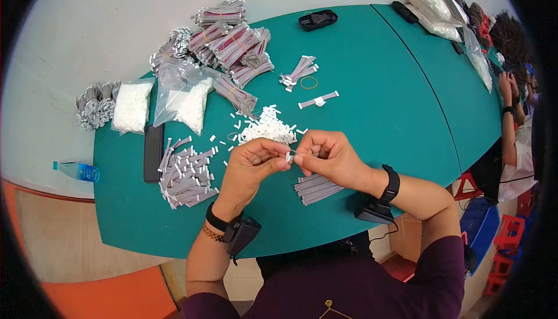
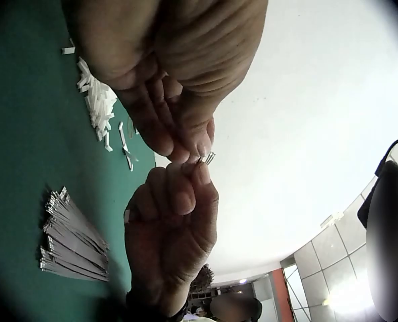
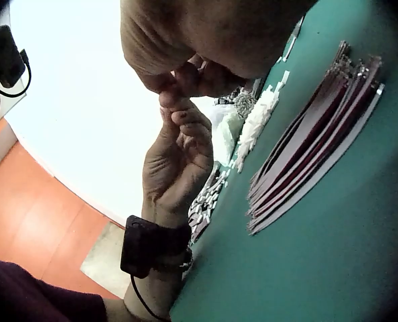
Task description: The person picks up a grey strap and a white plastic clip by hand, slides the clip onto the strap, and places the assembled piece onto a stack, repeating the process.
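Observation:
In the head view the left hand [image 1: 251, 171] pinches a small white connector [image 1: 289, 157] between thumb and forefinger. The right hand [image 1: 330, 157] meets it fingertip to fingertip, pinching a thin piece at the same spot; most of that piece is hidden by the fingers. Thin wire ends [image 2: 210, 158] stick out between the fingertips in the left wrist view. Just beyond the hands lies a pile of white connectors [image 1: 268, 127]. Grey flat cables [image 1: 317, 189] lie beside and below the right hand.
Grey cables with white ends [image 1: 187, 174] lie left, beside a black phone [image 1: 153, 153]. Bags of white parts [image 1: 132, 107] and bundled cables [image 1: 233, 46] stand farther back. A small cable group [image 1: 299, 73], a rubber band [image 1: 308, 82] and a black case [image 1: 318, 20] lie beyond the pile.

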{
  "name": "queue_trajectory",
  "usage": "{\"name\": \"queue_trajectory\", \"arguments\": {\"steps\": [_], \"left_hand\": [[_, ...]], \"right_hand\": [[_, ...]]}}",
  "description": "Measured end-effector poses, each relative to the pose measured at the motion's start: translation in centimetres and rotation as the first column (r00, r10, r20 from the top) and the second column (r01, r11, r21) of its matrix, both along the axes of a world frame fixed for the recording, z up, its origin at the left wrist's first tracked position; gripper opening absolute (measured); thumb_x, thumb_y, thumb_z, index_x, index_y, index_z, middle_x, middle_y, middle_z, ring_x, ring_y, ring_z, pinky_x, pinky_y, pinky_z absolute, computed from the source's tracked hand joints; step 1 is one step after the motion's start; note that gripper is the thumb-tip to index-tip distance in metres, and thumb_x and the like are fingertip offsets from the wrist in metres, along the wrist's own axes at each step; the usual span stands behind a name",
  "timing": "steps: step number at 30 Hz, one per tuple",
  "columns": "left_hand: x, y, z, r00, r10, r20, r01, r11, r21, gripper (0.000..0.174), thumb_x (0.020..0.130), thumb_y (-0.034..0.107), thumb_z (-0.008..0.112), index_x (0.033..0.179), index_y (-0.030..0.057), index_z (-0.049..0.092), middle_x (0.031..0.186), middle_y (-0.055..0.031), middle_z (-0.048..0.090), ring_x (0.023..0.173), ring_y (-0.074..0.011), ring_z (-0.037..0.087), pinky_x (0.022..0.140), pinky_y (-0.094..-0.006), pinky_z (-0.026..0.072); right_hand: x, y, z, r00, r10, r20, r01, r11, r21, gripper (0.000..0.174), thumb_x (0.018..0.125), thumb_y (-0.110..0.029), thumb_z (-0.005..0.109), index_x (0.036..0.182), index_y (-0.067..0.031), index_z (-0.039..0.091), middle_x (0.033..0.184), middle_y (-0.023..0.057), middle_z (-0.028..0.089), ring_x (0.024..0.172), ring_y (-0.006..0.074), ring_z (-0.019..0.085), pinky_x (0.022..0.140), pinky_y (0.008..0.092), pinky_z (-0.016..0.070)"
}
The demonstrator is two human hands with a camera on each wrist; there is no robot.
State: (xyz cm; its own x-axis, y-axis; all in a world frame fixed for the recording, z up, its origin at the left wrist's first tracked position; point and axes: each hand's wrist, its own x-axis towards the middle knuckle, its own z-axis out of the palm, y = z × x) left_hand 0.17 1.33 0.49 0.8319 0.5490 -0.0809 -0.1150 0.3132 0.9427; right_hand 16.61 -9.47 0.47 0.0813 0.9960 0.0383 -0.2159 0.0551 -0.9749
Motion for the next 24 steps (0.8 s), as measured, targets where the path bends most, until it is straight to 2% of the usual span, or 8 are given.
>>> {"name": "queue_trajectory", "arguments": {"steps": [10, 13, 24], "left_hand": [[0.05, -0.02, -0.08, 1.000, 0.010, -0.009, -0.010, 1.000, 0.023, 0.018, 0.078, 0.000, 0.068, 0.094, -0.0014, 0.060, 0.088, -0.0075, 0.064, 0.079, -0.0133, 0.061, 0.072, -0.0269, 0.0525], [-0.10, 0.07, -0.16, 1.000, 0.000, -0.005, 0.000, 1.000, 0.015, 0.019, 0.077, -0.002, 0.067, 0.096, -0.0026, 0.062, 0.091, -0.0093, 0.065, 0.083, -0.0128, 0.062, 0.077, -0.0246, 0.0510], [-0.05, 0.04, -0.25, 1.000, -0.004, -0.004, 0.004, 0.999, 0.046, 0.020, 0.077, -0.001, 0.068, 0.096, -0.0031, 0.062, 0.091, -0.0093, 0.065, 0.083, -0.0126, 0.062, 0.077, -0.0246, 0.0505]], "right_hand": [[0.01, 0.01, -0.15, 1.000, -0.005, 0.015, 0.005, 1.000, -0.004, 0.012, 0.086, -0.009, 0.061, 0.079, -0.0034, 0.055, 0.064, -0.0024, 0.055, 0.056, 0.0021, 0.050, 0.050, 0.0182, 0.0382], [0.00, -0.01, -0.11, 1.000, -0.005, 0.015, 0.005, 1.000, -0.003, 0.012, 0.086, -0.009, 0.061, 0.078, -0.0033, 0.054, 0.064, -0.0024, 0.055, 0.056, 0.0022, 0.050, 0.050, 0.0183, 0.0380], [-0.02, -0.09, 0.01, 1.000, -0.014, -0.011, 0.013, 1.000, -0.023, 0.012, 0.086, -0.007, 0.061, 0.077, -0.0030, 0.054, 0.061, -0.0030, 0.053, 0.054, 0.0011, 0.047, 0.048, 0.0181, 0.0360]]}}
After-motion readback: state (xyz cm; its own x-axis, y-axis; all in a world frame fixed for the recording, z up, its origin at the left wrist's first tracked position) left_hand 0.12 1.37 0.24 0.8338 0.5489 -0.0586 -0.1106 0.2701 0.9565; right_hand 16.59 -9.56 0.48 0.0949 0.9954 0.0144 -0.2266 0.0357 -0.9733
